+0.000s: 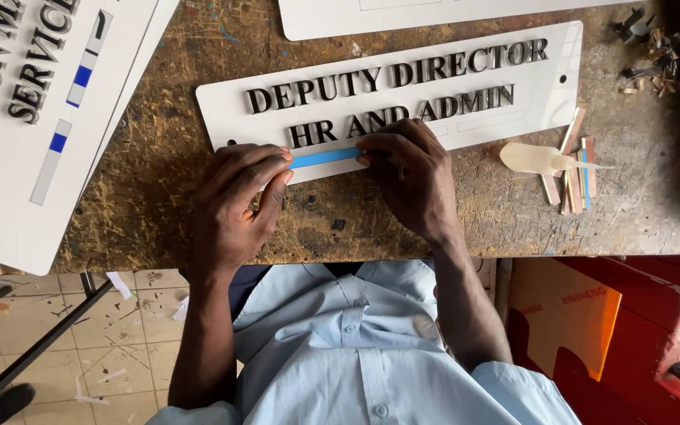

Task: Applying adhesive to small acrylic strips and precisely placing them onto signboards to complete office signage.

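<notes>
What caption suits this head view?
Both hands, left hand and right hand, press a blue strip onto a white sign plate.

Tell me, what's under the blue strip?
The white sign plate, lying on the scuffed wooden bench. The left hand and right hand cover both ends of the blue strip, so those stay hidden.

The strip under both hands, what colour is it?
Light blue strip, pressed onto the white sign plate; head view.

Blue strip (326, 157) ends under fingers (277, 161)
</notes>
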